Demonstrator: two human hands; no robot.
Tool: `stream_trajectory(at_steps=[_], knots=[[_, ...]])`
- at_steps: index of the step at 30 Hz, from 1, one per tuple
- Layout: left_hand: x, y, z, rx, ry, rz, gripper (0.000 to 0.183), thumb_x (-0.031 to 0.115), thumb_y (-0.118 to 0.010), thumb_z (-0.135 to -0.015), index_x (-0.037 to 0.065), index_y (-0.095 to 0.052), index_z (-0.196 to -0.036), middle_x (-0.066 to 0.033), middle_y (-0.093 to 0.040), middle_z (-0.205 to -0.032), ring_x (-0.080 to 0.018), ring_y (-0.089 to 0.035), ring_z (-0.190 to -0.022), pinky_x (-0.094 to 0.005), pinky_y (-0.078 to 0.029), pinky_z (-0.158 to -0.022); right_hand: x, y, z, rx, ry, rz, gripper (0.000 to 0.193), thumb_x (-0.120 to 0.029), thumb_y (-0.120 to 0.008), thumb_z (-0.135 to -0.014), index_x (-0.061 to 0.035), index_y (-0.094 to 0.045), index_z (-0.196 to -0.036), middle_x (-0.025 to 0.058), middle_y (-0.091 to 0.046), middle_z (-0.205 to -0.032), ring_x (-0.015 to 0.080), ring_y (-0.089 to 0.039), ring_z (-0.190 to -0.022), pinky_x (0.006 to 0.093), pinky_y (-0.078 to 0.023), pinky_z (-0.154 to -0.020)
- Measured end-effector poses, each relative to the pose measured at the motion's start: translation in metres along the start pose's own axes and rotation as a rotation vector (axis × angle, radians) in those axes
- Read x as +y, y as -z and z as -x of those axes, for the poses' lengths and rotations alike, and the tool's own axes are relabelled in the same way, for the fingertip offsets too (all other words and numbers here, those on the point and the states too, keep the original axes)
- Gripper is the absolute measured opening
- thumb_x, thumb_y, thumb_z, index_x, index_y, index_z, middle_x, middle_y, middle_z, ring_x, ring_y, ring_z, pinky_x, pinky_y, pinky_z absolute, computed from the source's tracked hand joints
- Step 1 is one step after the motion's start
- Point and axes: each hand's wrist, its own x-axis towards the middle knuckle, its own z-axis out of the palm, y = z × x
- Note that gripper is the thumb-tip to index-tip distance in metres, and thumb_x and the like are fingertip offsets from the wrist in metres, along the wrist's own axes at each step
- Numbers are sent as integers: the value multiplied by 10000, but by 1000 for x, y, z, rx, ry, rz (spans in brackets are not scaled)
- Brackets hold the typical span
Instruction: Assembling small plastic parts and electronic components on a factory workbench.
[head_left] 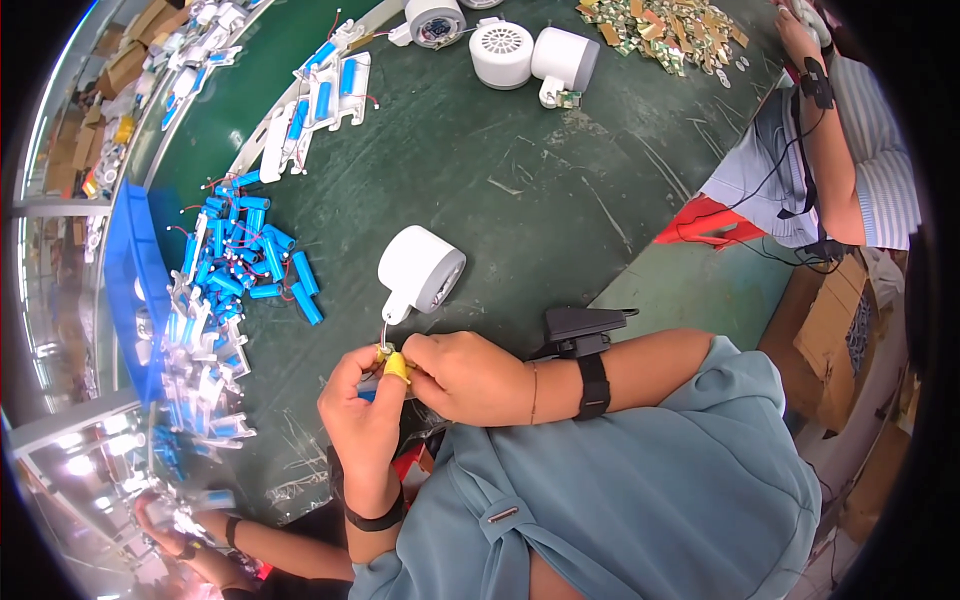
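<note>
My left hand (362,415) wears yellow finger covers and is closed, with a blue cylindrical battery (368,395) partly showing between its thumb and fingers. Pressed close to it, my right hand (470,375) is pinched, but its fingertips hide whatever they hold. Just beyond both hands a white round device housing (415,265) with a grey rim lies on its side on the dark green table (480,200). From its short stem a thin pale wire (385,335) runs down to my left fingertips.
A pile of blue batteries (245,245) with red wires lies left, beside a blue bin (135,280) and white plastic parts (195,370). More white housings (502,55) and a heap of small circuit boards (665,30) are at the back. Co-workers' arms (835,150) show right and lower left.
</note>
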Motion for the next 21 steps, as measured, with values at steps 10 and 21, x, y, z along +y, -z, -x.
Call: stream_trajectory(at_steps=[10,21], knots=[[-5,9,-2,-40,9,-26,191,-18,-648,-797,-34,-653,-987,-36,-656,-837,-92,-584,-776,-248,-489,-751,7,21,-6,-156,21,31,110,-105,-585,-865,-26,-538,-925,153,-624,-751,368,-627,-691,474,-483,-617],[-11,30,1,-111,-2,-62,163,-21,-624,-855,-11,-648,-1016,7,-633,-889,-58,-567,-802,-207,-458,-728,-4,69,-23,-407,-152,-70,147,-143,-582,-857,-9,-636,-832,180,-654,-721,373,-643,-689,448,-495,-638]])
